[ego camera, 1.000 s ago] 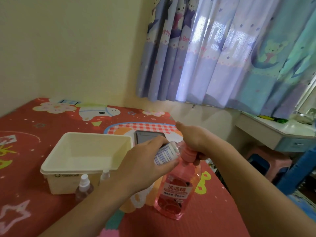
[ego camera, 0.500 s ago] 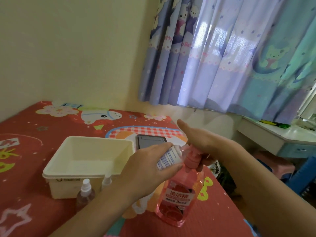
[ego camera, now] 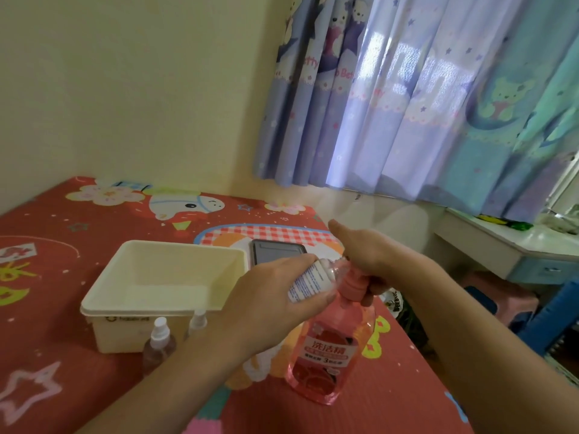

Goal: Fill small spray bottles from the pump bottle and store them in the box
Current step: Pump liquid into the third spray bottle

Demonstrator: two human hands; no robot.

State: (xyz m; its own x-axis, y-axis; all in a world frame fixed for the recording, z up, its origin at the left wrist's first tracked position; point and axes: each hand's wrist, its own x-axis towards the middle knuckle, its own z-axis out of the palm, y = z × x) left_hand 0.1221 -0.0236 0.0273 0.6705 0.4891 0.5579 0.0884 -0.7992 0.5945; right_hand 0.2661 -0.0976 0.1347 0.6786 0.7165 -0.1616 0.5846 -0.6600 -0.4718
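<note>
A pink pump bottle (ego camera: 326,355) of liquid stands upright on the red patterned mat. My right hand (ego camera: 366,252) rests on top of its pink pump head. My left hand (ego camera: 269,305) holds a small labelled spray bottle (ego camera: 310,281) tilted on its side, its open mouth against the pump's nozzle. An empty cream plastic box (ego camera: 103,308) sits to the left. Two small capped spray bottles (ego camera: 159,338) stand in front of the box, the second (ego camera: 197,321) partly hidden behind my left forearm.
A dark phone (ego camera: 275,250) lies flat behind the box's right corner. The mat's right edge drops to the floor, where a pink stool (ego camera: 501,296) and a white desk (ego camera: 513,249) stand under the curtains (ego camera: 423,98). A yellow wall closes the back.
The camera view has dipped and shifted slightly. The pump head under my right hand has risen a little. My left hand still keeps the small bottle at the nozzle.
</note>
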